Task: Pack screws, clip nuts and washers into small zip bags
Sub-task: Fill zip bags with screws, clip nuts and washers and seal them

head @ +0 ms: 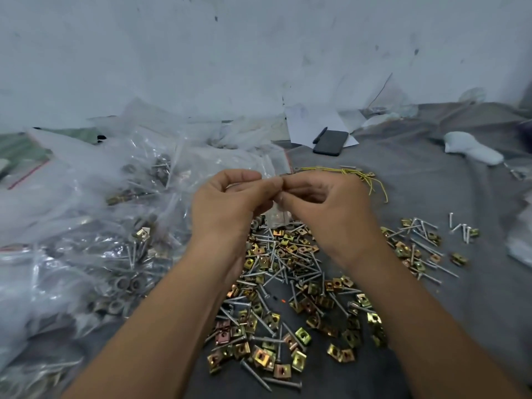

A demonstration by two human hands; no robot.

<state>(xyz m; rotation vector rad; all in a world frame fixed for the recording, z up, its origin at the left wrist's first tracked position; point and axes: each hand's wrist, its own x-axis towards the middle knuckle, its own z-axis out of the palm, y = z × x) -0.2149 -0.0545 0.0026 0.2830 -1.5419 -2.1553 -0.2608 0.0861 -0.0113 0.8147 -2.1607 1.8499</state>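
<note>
A small clear zip bag (277, 216) hangs between my two hands above the loose hardware. My left hand (230, 203) pinches its top edge with thumb and fingers. My right hand (325, 203) pinches the same edge right beside it, fingertips touching. The bag's contents are blurred. Below lies a spread of silver screws (276, 272) mixed with yellow-gold clip nuts (302, 335) on grey cloth (431, 174). Grey washers (126, 283) show inside clear bags at the left.
A heap of filled clear plastic bags (86, 226) covers the left side. A black phone (331, 142) and a pen lie on white paper at the back. Yellow wire (365, 180) lies behind my right hand. More screws and nuts (417, 243) are scattered right. A wall stands behind.
</note>
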